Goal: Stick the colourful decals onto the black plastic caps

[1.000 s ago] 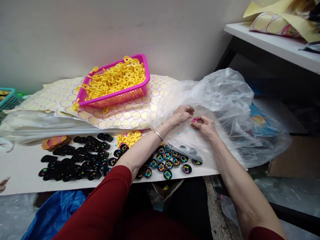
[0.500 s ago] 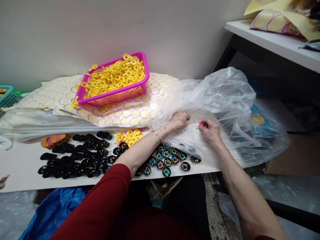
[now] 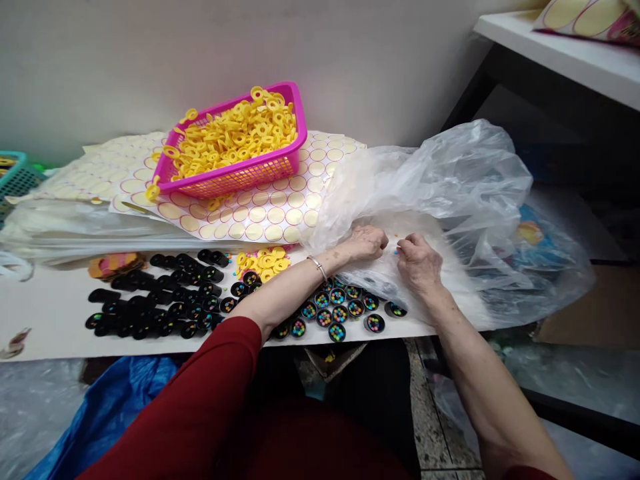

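My left hand (image 3: 369,243) has its fingers curled closed over the clear plastic bag (image 3: 470,167); whatever is inside the curl is hidden. Close by on the right, my right hand (image 3: 420,262) pinches its thumb and fingers together, and I cannot make out what is between them. Tiny coloured beads (image 3: 397,252) lie on the white surface between the two hands. Below them stand several small black cups (image 3: 337,332) with multicoloured beads inside. The edge of the bag covers part of the cups nearest my hands.
Behind my left arm a pink basket (image 3: 227,183) full of yellow rings sits on sticker sheets (image 3: 277,215). More black cups (image 3: 145,313), many lying down, are at the left, near yellow discs (image 3: 265,263) and an orange bundle (image 3: 116,265). A white shelf (image 3: 560,50) juts out at upper right.
The small pink piece that showed at my right fingertips is out of sight now. Both hands remain close together over the bag. The view has shifted slightly.
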Available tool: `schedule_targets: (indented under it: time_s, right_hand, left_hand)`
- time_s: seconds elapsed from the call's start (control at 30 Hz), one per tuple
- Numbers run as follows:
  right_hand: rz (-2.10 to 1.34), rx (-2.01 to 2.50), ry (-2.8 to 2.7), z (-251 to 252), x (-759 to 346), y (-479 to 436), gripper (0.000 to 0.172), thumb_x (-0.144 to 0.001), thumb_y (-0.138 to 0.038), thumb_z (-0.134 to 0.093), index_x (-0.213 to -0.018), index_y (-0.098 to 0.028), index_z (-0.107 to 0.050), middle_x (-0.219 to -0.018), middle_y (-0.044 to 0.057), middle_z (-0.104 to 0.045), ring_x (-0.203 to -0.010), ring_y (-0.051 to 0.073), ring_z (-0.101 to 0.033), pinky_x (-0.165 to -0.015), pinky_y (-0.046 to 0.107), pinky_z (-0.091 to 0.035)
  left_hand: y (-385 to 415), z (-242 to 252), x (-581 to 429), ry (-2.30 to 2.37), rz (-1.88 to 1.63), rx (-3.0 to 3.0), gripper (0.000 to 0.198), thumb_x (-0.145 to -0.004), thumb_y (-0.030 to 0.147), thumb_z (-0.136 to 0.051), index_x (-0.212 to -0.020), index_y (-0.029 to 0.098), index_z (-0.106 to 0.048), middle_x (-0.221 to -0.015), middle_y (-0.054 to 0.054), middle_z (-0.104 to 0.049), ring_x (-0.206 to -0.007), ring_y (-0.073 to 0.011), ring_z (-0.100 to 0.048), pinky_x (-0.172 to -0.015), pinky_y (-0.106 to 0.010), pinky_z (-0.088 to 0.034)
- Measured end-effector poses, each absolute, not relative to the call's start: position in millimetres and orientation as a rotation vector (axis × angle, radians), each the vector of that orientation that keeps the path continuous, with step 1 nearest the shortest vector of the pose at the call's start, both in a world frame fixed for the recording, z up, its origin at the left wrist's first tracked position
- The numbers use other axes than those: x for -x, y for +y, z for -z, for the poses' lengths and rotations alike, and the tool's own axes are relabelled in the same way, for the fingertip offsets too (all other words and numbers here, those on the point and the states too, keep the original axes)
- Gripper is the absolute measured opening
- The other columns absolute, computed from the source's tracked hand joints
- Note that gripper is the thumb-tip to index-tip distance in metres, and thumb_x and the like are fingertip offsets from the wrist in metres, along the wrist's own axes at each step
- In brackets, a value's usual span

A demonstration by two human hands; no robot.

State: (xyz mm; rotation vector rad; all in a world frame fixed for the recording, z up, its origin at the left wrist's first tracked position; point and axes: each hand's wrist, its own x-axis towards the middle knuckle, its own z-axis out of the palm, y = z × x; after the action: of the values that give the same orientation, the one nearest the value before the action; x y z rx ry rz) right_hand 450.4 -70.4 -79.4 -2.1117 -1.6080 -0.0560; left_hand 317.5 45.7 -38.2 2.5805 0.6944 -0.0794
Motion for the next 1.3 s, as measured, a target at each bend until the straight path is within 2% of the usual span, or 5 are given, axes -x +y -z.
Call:
schedule_targets:
  time_s: [0.13,0.4,0.77,1.03,1.3]
  right_hand:
    - [0.023,2.117,-1.588,87,-450,-69,0.022,-0.083,-0.022,-0.049,-0.08,-0.022,-0.071,-0.091,0.008,-0.062,-0.075,0.019,-0.052,-0.059,0.03,-0.033]
    - [-0.125,2.017,-1.449,96,-472,-64,0.019,-0.073,-0.022,-0.052,-0.084,-0.021,-0.068,-0.097,0.009,-0.063,-0.084,0.023,-0.058,-0.078,0.036,-0.048]
    - [-0.146,2.173,-1.621,91,-485,-62,0.017,-0.075,-0.022,-0.054,-0.082,-0.021,-0.07,-0.095,0.008,-0.062,-0.081,0.022,-0.057,-0.073,0.034,-0.045]
    - [-0.182,2.185,-1.895,79,-490,-57,0.022,-0.081,-0.022,-0.051,-0.076,-0.017,-0.071,-0.092,0.012,-0.067,-0.078,0.021,-0.059,-0.072,0.031,-0.043]
    - [-0.15,2.124,-1.757,81,-481,-60,0.019,-0.075,-0.018,-0.05,-0.074,-0.019,-0.069,-0.085,0.01,-0.066,-0.069,0.018,-0.054,-0.063,0.03,-0.038]
  left_hand:
    - [56,33,-312,0.673,-0.103,-2.532,0.03,-0.081,0.015,-0.049,-0.096,0.014,-0.075,-0.096,-0.01,-0.074,-0.095,-0.022,-0.063,-0.086,-0.031,-0.047]
    - [62,39,-291,0.672,-0.045,-2.461,0.03,-0.063,0.005,-0.052,-0.081,0.011,-0.075,-0.077,-0.007,-0.067,-0.081,-0.0203,-0.06,-0.078,-0.032,-0.047]
    - [50,30,-291,0.655,-0.003,-2.441,0.029,-0.069,0.011,-0.055,-0.089,0.011,-0.077,-0.079,-0.007,-0.07,-0.081,-0.0199,-0.062,-0.073,-0.029,-0.046]
    - [37,25,-330,0.695,0.017,-2.517,0.035,-0.077,0.01,-0.053,-0.103,0.015,-0.076,-0.104,-0.011,-0.074,-0.102,-0.0222,-0.065,-0.087,-0.028,-0.05]
    - [24,35,-354,0.864,-0.024,-2.352,0.03,-0.082,0.012,-0.056,-0.104,0.009,-0.076,-0.101,-0.015,-0.074,-0.1,-0.0236,-0.065,-0.09,-0.034,-0.052]
